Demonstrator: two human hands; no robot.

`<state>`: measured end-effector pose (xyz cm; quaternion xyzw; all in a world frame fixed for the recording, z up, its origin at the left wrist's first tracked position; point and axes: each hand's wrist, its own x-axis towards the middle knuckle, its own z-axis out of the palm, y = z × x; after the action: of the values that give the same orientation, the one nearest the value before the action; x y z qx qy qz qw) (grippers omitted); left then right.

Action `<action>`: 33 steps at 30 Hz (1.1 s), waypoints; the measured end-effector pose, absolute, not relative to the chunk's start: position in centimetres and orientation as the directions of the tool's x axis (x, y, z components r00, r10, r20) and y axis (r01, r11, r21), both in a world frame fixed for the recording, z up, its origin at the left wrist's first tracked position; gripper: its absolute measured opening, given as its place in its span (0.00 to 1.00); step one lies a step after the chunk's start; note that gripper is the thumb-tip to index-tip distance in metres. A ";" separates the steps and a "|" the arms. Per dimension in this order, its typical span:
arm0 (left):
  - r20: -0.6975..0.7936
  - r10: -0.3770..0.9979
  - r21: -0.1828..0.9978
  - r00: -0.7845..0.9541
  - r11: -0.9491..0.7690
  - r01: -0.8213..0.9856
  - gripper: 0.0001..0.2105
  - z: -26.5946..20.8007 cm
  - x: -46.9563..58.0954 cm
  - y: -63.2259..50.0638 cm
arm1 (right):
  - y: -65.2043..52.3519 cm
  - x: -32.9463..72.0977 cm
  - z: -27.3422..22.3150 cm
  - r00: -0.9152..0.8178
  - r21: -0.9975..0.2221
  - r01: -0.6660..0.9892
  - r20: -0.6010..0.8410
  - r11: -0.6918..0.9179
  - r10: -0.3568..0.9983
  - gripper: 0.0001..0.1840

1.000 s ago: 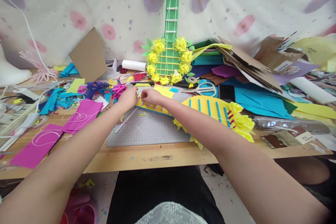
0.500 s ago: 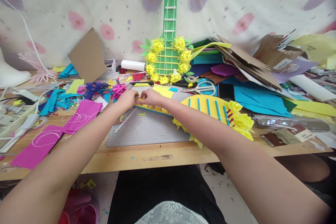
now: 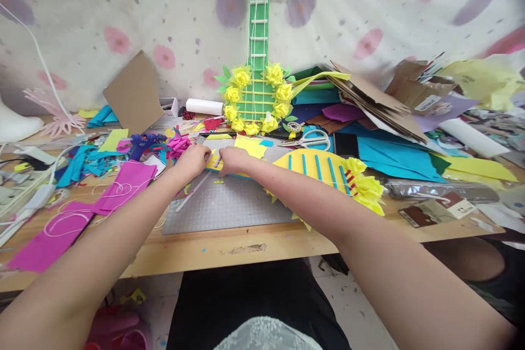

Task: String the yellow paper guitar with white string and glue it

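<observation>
Our left hand [image 3: 193,161] and right hand [image 3: 233,160] at yellow guitar [image 3: 310,167], whether grasping we cannot tell, mat [image 3: 217,208] below.

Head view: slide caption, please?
Left hand and right hand at a yellow guitar's neck, green guitar upright behind.

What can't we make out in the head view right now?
Head view:
- Left hand, right hand: whether their fingers pinch anything; too small to tell.
- Yellow guitar-shaped craft with blue strips: part of its body, hidden by the right forearm.
- Green guitar-shaped craft with yellow flowers: top end, cut off by the upper edge.
- Brown-and-white packaging card: print, too small and blurred.
</observation>
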<state>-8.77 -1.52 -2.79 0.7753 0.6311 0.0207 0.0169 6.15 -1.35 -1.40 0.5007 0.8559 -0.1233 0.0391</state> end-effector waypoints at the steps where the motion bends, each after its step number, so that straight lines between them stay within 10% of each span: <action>1: 0.015 0.981 0.049 0.193 -0.193 0.980 0.18 -2.6 -8.9 -1.6 | -1.3 6.0 -1.1 -0.504 -0.168 0.862 -0.194 0.478 0.841 0.34; 22: 0.171 0.985 0.090 0.011 -0.027 0.996 0.22 -3.2 -6.3 -4.1 | 0.5 7.2 -2.2 -0.628 -0.083 0.777 -0.059 0.624 0.776 0.28; 28: 0.196 0.980 0.160 0.025 -0.057 0.985 0.20 -4.2 -7.0 -3.7 | -1.2 7.2 -3.6 -0.593 -0.167 0.755 0.242 0.635 0.768 0.37; 33: 0.271 0.962 0.263 -0.031 -0.044 0.964 0.20 -5.1 -7.0 -4.1 | -1.4 7.0 -4.6 -0.538 -0.263 0.710 0.396 0.653 0.744 0.19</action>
<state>-7.03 -4.08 -5.07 0.6962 0.6915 0.1927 -0.0023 7.00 -1.37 -4.57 0.4150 0.8761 -0.0352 -0.2427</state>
